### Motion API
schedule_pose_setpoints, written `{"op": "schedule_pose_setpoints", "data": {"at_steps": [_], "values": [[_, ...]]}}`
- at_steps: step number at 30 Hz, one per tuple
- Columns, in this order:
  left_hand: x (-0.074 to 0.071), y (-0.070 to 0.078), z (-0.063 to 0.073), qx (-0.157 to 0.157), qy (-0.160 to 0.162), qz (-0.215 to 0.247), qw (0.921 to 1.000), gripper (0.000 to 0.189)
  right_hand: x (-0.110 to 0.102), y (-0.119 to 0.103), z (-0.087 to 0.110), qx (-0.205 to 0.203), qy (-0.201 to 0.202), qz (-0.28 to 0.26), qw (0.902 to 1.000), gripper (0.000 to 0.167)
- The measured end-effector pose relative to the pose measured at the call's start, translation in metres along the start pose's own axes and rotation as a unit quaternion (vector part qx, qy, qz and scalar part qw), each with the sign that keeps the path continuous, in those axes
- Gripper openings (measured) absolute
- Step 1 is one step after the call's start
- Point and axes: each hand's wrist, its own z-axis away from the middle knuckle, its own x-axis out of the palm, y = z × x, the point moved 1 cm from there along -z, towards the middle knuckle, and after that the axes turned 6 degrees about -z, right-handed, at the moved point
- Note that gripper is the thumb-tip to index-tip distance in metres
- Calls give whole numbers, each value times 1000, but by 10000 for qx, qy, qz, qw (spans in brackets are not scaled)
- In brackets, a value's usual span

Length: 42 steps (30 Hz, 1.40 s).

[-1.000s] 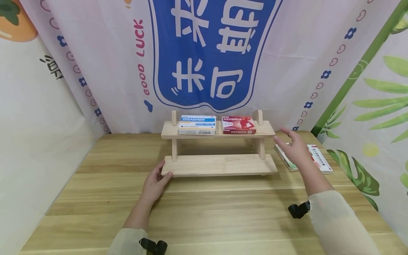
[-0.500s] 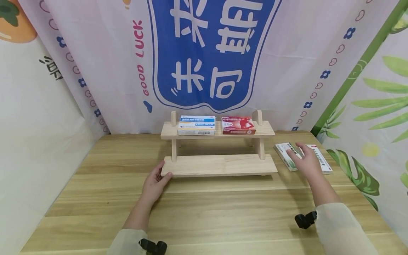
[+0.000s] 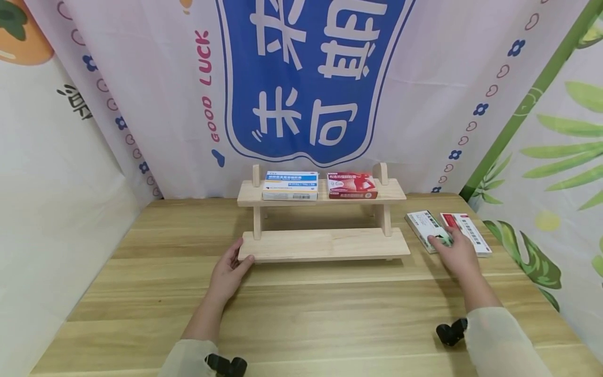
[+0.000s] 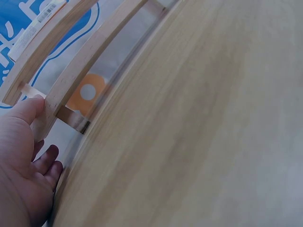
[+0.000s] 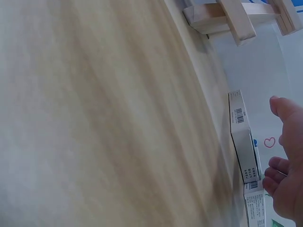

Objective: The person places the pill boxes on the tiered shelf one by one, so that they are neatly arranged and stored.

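Note:
A two-tier wooden display shelf [image 3: 325, 245] stands on the table. My left hand [image 3: 228, 275] grips the left end of its lower board, thumb over the front edge in the left wrist view. On the upper board lie a blue-and-white medicine box [image 3: 290, 186] and a red medicine box [image 3: 352, 186]. Right of the shelf, my right hand [image 3: 458, 254] is over a green-and-white medicine box [image 3: 424, 225], its thumb and fingers spread apart. A red-and-white medicine box [image 3: 473, 235] lies beside it. In the right wrist view, the thumb stands clear of the green-and-white box [image 5: 244, 137].
The wooden table [image 3: 301, 314] stretches in front of the shelf. A printed cloth [image 3: 179, 104] hangs behind it, and patterned sheets [image 3: 565, 199] bound the sides. Each wrist wears a small black camera [image 3: 451, 332].
My right hand has moved from beside the upper board, right and down, to over the green-and-white medicine box. The left hand has stayed on the shelf's end.

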Motion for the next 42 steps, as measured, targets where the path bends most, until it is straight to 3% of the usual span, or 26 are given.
{"op": "schedule_pose_setpoints", "data": {"at_steps": [23,32,42], "values": [[0,-5,1,34,52,-70,10000,69,11,17,1,391,-80,111,9991,90],[1,-2,1,72,22,-18,10000,67,10,16,5,478,112,84,9988,89],[0,-2,0,93,-3,-65,9999,67,0,10,14,216,358,62,9991,88]]}}
